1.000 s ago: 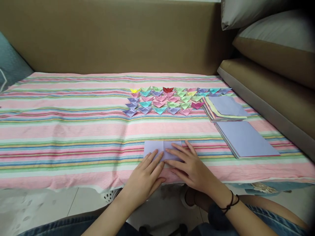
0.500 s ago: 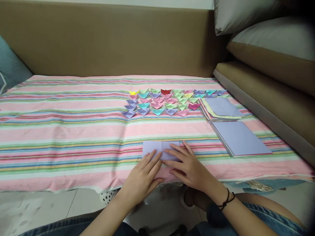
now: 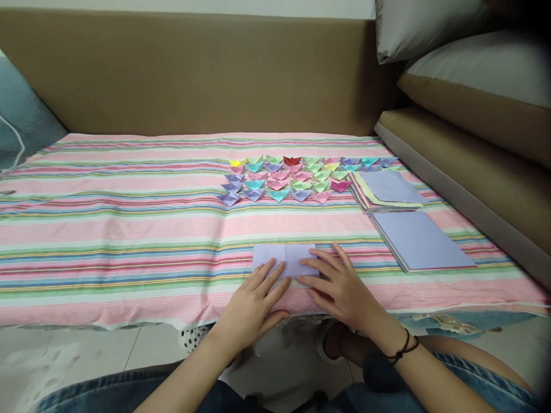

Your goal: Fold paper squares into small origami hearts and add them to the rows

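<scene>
A folded sheet of lilac paper point(image 3: 297, 255) lies flat near the front edge of the striped cloth, with a vertical crease down its middle. My left hand point(image 3: 256, 301) rests on its lower left part, fingers stretched out and lying flat. On its right end lie the fingertips of my right hand point(image 3: 340, 284), spread apart; a dark cord bracelet circles that wrist. Neither hand grips anything. Behind the sheet stand rows of small folded paper boats point(image 3: 278, 180) in many colours.
To the right lie a stack of lilac-topped paper point(image 3: 424, 241) and, behind it, a looser stack of coloured sheets point(image 3: 387, 189). Brown cushions point(image 3: 477, 166) border the right side. The striped cloth point(image 3: 107, 229) covers the seat, with a brown backrest point(image 3: 206, 74) behind.
My right hand has slid a little to the right along the lower edge of the paper, uncovering more of it. My left hand stays on the paper. The view has shifted slightly.
</scene>
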A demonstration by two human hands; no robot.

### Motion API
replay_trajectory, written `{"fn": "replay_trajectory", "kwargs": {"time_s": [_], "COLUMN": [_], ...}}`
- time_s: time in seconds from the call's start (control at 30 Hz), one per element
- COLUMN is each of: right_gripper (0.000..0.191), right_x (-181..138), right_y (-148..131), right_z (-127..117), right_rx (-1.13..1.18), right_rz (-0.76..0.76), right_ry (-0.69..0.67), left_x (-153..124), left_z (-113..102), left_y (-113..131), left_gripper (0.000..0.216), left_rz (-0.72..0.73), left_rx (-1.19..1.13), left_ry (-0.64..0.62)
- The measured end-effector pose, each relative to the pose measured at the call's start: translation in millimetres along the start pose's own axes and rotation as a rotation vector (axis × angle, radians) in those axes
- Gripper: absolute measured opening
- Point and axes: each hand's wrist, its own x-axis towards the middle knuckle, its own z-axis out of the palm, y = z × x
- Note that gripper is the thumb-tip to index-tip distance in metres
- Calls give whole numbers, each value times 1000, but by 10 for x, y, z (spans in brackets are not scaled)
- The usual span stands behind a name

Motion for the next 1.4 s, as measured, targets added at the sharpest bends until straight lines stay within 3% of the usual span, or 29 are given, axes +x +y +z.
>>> {"fn": "replay_trajectory", "kwargs": {"time_s": [0.53, 0.9, 1.23, 1.3, 1.4], "right_gripper": [24, 22, 20, 18, 17], "right_x": [-207, -209, -172, -141, -65], "right_y": [169, 177, 222, 219, 170], "right_z": [-61, -25, -88, -98, -111], "right_rx": [67, 76, 107, 121, 158], "right_rz": [109, 112, 107, 119, 157], "right_ry": [44, 56, 23, 48, 198], "left_x": [-65, -359, -236, -193, -116], "left_z": [-78, -221, -312, -337, -343], "left_y": [-108, -325, -364, -389, -385], "left_gripper": [51, 36, 20, 20, 20], "left_rz": [-4, -149, -169, -165, -197], "left_rx": [-7, 105, -67, -104, -101], "left_ry": [34, 128, 238, 233, 192]}}
